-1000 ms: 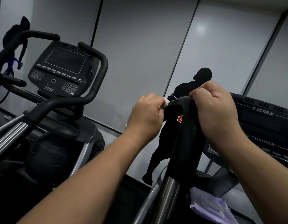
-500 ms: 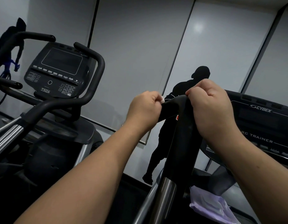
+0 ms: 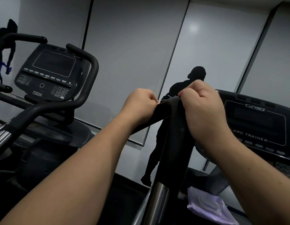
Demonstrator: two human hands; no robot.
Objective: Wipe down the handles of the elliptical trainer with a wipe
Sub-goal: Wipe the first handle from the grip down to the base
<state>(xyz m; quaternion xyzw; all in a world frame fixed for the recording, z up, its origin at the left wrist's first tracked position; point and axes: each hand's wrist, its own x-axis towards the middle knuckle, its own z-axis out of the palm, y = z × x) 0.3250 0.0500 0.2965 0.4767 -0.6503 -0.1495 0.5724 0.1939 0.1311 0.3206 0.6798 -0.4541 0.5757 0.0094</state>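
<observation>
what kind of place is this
Most likely a gym or fitness room. A cardio machine console marked 750A stands at left, a Cybex Arc Trainer console at right, and wall panels carry athlete silhouettes.

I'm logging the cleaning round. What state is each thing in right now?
Left hand: closed, grip on the handle's side branch.
Right hand: closed, grip on the handle's top.
Wipe: only a white sliver shows at the left fingers.
Handle: upright, held by both hands.
Console: screen dark.
Left console: screen dark.
Purple cloth: crumpled, lying low by the machine.
</observation>
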